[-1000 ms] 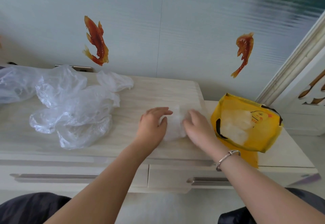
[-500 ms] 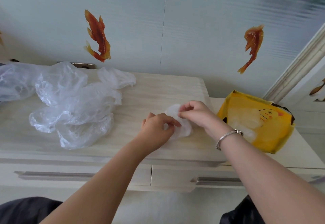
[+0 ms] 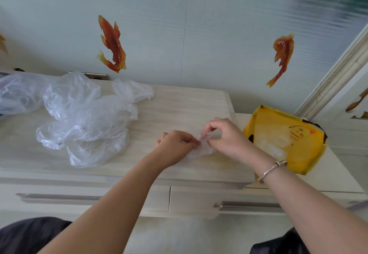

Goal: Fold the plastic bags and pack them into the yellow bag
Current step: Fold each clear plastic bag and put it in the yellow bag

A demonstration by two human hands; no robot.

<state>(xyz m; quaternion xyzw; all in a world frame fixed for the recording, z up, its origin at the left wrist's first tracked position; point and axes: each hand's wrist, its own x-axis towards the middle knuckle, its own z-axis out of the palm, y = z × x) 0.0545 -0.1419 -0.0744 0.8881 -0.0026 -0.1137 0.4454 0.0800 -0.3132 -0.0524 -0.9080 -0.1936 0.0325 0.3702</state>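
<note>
Both hands, left hand (image 3: 175,146) and right hand (image 3: 225,136), are pinched on a small folded plastic bag (image 3: 201,151); a crumpled pile (image 3: 83,120) remains unfolded, while folded bags are seen inside the yellow bag (image 3: 286,140).

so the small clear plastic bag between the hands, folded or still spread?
Folded. The small clear plastic bag is a compact wad on the pale wooden cabinet top, pinched by left hand and right hand.

Soft daylight, faint shadows, wide-angle edge bending.
</note>
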